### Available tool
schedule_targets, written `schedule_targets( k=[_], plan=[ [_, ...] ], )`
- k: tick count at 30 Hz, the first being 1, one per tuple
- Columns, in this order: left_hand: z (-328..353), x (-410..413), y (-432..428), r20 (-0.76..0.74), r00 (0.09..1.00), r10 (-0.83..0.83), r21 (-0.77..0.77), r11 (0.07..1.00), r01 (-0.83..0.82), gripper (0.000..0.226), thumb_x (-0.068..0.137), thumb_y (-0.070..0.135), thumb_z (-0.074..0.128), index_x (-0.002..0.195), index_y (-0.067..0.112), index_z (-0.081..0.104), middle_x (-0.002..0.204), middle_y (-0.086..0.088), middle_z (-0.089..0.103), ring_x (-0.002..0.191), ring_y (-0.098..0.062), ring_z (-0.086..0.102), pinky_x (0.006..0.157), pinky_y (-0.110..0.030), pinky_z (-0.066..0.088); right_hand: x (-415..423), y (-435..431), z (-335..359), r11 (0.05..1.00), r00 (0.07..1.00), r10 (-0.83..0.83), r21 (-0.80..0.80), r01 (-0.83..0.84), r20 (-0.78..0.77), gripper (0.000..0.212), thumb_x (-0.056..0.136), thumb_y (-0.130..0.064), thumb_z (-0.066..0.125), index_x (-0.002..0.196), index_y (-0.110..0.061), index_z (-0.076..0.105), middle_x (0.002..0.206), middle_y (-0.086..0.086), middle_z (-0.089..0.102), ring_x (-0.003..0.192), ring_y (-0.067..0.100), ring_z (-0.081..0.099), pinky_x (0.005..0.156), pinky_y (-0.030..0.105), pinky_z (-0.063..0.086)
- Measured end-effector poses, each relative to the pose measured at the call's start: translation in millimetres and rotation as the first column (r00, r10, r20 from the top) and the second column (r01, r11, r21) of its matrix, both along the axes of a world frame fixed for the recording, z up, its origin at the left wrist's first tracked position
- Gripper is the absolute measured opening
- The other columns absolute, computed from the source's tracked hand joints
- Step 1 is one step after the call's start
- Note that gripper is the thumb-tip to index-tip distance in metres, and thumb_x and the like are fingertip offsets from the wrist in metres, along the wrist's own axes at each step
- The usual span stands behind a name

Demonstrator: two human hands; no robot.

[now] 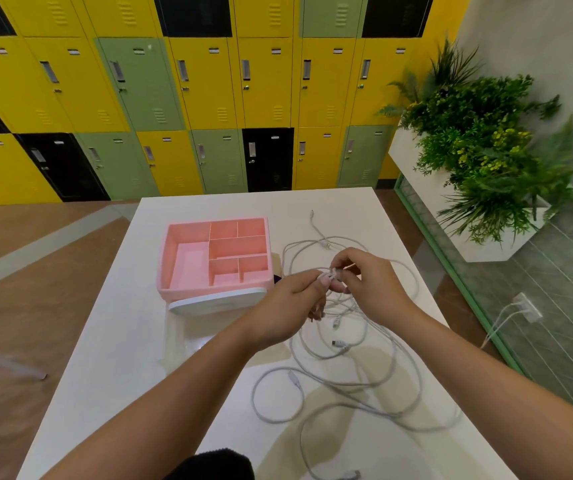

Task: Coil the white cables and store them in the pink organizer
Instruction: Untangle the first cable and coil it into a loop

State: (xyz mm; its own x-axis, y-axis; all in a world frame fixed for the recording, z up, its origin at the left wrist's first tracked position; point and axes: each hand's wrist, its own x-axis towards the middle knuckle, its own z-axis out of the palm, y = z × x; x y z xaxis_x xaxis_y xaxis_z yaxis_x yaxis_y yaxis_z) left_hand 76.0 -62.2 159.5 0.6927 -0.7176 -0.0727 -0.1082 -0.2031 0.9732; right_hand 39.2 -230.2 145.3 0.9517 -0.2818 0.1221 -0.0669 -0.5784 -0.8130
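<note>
1. One wall of lockers (209, 98) in yellow, green and black stands well behind the pink organizer (188, 261). It runs out of view, so I can't give a door count.
2. One white table (122, 358) carries the organizer, which sits on the far left part of the top.
3. One white planter (486, 247) full of green plants stands on the floor, well to the right of the organizer and beyond the table's edge.
4. The white cables (351, 311) lie uncoiled in one loose tangle on the table, just right of the organizer and spreading nearer to me than it. None is inside it. I can't tell how many separate cables there are.
5. I count one organizer with six compartments: one large on its left, two small at its far right, one wide in the middle and two small at its near right. All six hold nothing.
6. One white rounded piece (215, 301) sits against the organizer's near edge. I can't tell whether it is a drawer or a lid.
7. I see two hands, raised just right of the organizer's near corner. My left hand (288, 306) pinches a cable end between thumb and fingertips. My right hand (371, 289) has its fingers curled, pinching the same cable right beside it.
8. I make out six plug ends (337, 344) lying loose, all to the right of the organizer.
</note>
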Motion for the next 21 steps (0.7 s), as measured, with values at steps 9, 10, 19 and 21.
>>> schedule_targets(
  k=[9,10,19,21],
  plan=[
    [8.0,9.9,5.3,0.044,0.992,0.118,-0.039,0.992,-0.117,0.032,0.103,0.031,0.037,0.098,0.021,0.067,0.06,0.014,0.05,0.063,-0.008,0.05,0.071,-0.025,0.046,-0.3,-4.1,6.5,0.894,0.998,0.055,0.448,-0.032,-0.038,0.025,0.098,0.003,0.041,0.084,-0.011,0.057,0.079,0.009,0.059,0.076,0.016,0.058,0.072,0.029,0.054],
    [9.4,11.5,5.9,0.058,0.989,0.134,-0.044,0.99,-0.131,0.032,0.104,0.031,0.036,0.098,0.022,0.066,0.06,0.014,0.05,0.063,-0.007,0.05,0.069,-0.023,0.045,1.1,-4.8,11.9,0.894,0.998,0.057,0.445,-0.04,-0.025,0.026,0.099,0.002,0.04,0.085,-0.011,0.057,0.079,0.008,0.059,0.075,0.015,0.058,0.071,0.027,0.054],
    [17.7,19.7,4.3,0.147,0.969,0.198,-0.081,0.979,-0.187,0.031,0.104,0.028,0.035,0.097,0.021,0.064,0.067,0.004,0.05,0.061,-0.004,0.049,0.062,-0.012,0.042,17.4,-11.0,60.3,0.942,0.992,0.082,0.317,-0.109,0.097,0.031,0.1,-0.002,0.039,0.087,-0.019,0.061,0.07,-0.006,0.055,0.059,0.003,0.045,0.054,0.013,0.037],
    [18.5,20.0,4.1,0.151,0.966,0.209,-0.094,0.976,-0.196,0.03,0.104,0.028,0.035,0.095,0.021,0.063,0.066,0.005,0.05,0.06,-0.003,0.048,0.062,-0.012,0.041,18.7,-11.6,63.9,0.945,0.99,0.097,0.301,-0.125,0.107,0.032,0.1,-0.002,0.039,0.087,-0.019,0.062,0.069,-0.005,0.056,0.057,0.002,0.044,0.053,0.011,0.036]
  ],
)
